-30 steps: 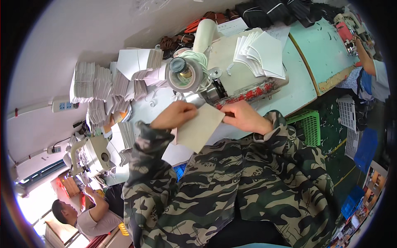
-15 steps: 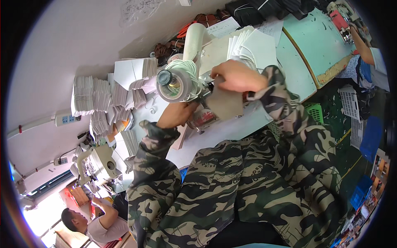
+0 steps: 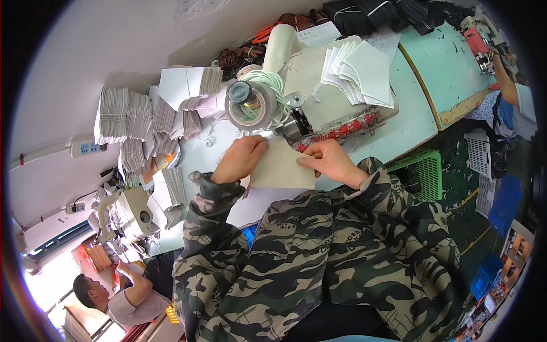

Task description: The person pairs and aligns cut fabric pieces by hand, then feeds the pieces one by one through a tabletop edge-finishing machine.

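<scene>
Just in front of the machine I hold a beige sheet piece (image 3: 280, 169), like stiff card or lining, with a curved cut along its top edge. My left hand (image 3: 240, 159) is closed on its left upper edge. The thumb and fingers of my right hand (image 3: 333, 162) pinch its right side. Right behind the piece is the machine's round head (image 3: 250, 105), with pale green cable wound around it. To the right of that head runs the machine's worn body with chipped red paint (image 3: 347, 126). A fanned stack of white cut sheets (image 3: 362, 68) lies on top of it.
Piles of pale cut pieces (image 3: 126, 117) stand on the table at left, by the wall. Another machine (image 3: 132, 212) stands beyond them, near a seated person (image 3: 134, 299). A co-worker's arm (image 3: 504, 80) reaches a machine at far right. A green crate (image 3: 424, 176) is at my right.
The beige piece has come away from the machine toward me, and its face now shows more fully. My left hand has moved from beside the machine head onto the piece.
</scene>
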Available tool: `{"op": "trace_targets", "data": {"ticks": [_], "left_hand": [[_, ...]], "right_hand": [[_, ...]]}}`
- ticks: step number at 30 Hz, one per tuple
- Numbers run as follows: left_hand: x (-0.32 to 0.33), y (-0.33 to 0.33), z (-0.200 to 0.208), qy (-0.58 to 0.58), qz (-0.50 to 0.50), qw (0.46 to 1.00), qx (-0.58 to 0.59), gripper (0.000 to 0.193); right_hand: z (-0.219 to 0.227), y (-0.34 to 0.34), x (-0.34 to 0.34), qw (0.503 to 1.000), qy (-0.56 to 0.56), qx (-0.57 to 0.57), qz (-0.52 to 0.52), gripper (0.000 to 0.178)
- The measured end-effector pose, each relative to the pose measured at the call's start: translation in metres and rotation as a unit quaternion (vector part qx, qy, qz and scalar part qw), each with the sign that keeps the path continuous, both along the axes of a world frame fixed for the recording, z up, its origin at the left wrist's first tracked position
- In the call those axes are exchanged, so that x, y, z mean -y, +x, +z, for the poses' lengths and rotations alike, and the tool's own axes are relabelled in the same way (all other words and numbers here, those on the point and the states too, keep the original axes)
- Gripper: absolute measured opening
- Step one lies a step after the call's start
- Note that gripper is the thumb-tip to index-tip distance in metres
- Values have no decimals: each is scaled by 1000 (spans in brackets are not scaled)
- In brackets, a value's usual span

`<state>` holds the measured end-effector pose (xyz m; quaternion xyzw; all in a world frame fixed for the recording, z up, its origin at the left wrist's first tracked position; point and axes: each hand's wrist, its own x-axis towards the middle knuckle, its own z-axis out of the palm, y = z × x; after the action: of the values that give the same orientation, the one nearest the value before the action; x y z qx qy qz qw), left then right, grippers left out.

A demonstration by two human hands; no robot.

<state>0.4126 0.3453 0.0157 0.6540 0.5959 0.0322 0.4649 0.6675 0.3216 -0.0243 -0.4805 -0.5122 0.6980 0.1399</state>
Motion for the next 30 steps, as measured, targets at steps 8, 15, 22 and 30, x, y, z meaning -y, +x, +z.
{"op": "trace_targets", "data": {"ticks": [8, 15, 22, 30], "left_hand": [[-16, 8, -1, -16, 70, 992, 101, 28], [61, -74, -66, 164, -136, 910, -357, 33], [109, -81, -70, 216, -23, 913, -344, 22], [106, -122, -79, 222, -25, 937, -270, 25]], "right_hand": [[20, 96, -24, 990, 131, -43, -37, 23], [73, 124, -71, 713, 631, 267, -152, 24], [44, 37, -10, 918, 385, 72, 64, 25], [38, 31, 3, 942, 328, 29, -58, 21]]}}
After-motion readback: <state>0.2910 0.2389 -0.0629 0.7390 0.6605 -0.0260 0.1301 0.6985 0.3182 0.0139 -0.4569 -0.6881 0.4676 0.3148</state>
